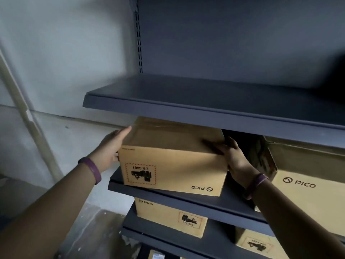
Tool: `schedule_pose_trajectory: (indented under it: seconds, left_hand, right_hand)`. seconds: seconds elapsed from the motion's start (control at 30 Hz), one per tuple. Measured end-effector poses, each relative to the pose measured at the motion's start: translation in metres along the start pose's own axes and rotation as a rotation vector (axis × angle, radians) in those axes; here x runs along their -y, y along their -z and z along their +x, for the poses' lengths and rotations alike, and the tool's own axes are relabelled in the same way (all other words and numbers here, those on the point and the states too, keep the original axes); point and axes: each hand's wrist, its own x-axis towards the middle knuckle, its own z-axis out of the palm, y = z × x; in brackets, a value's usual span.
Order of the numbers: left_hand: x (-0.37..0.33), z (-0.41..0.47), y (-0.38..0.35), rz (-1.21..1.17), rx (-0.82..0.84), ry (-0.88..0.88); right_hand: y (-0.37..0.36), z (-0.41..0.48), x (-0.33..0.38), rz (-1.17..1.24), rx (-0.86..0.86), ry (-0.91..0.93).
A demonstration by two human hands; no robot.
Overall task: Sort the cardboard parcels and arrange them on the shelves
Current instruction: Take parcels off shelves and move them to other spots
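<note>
Holding a cardboard box (173, 161) on the middle shelf (237, 204), I have it from both sides. My left grip (112, 146) lies flat against the box's left side, fingers straight and pointing to the far end. My right grip (235, 157) is clamped on the top right edge, thumb laid over the top and fingers running along the right side. The box sits at the left end of the shelf, its near face close to the front lip, and its print reads upside down. Just above it hangs the upper shelf (186, 107). To the right on the same shelf stands a second box (308, 174), with a dark gap between the two. A third box (168, 215) sits on the shelf below. A purple band (91, 170) circles my left wrist.
</note>
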Motion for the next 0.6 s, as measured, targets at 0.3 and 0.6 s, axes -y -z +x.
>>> schedule_pose_trajectory:
  seconds: [0.3,0.6]
  left_hand:
    - [0.008,-0.001,-0.011,0.024,0.014,-0.137]
    - [0.020,-0.091,0.002,-0.016,-0.045,-0.129]
  right_hand:
    - [-0.012,-0.011,0.002,-0.007,-0.089,-0.037]
    - [0.008,-0.083,0.006,-0.051,0.094,-0.008]
